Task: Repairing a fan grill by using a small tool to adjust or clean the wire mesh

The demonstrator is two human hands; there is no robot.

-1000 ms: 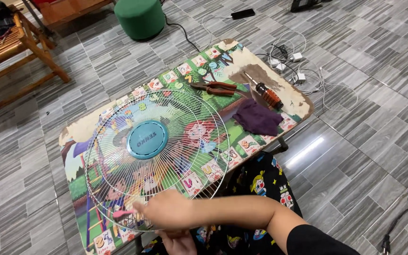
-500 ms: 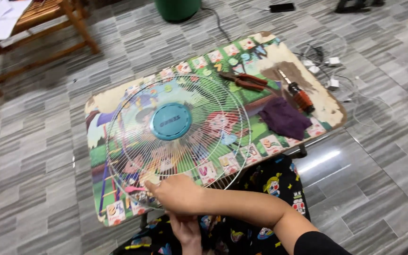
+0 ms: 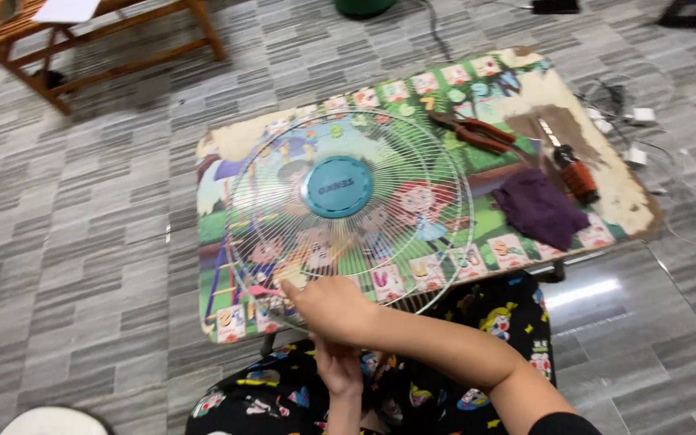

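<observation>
Head view, looking down. Fan guard (image 3: 348, 213): round, domed grille of thin white wire spokes running out from a smooth teal plastic hub (image 3: 337, 186) to a wire rim. It lies flat on the surface (image 3: 227, 145), covering most of its left half; the near rim overhangs the front edge slightly. The spokes are fine and evenly spaced, and the picture beneath shows through them.

Surface: low rectangular tabletop, rounded corners, printed with a bright cartoon scene; the print is worn away to bare brown and white along the right end.

Right hand (image 3: 328, 306): crosses from the right and rests on the guard's near-left rim, fingers curled and pinching the wire there. A small pink item (image 3: 261, 291) sits at the fingertips; what it is cannot be told.

Left hand (image 3: 338, 366): below the surface's edge, under the right wrist, fingers pointing up toward the rim. Cannot tell whether it grips anything.

Right half of surface: pliers (image 3: 477, 133) with orange handles, a screwdriver (image 3: 575, 173) with a ribbed orange-brown handle, and a crumpled purple cloth (image 3: 537, 208), all well apart from the guard's near rim.

Floor (image 3: 82, 234): grey striped tiles.
</observation>
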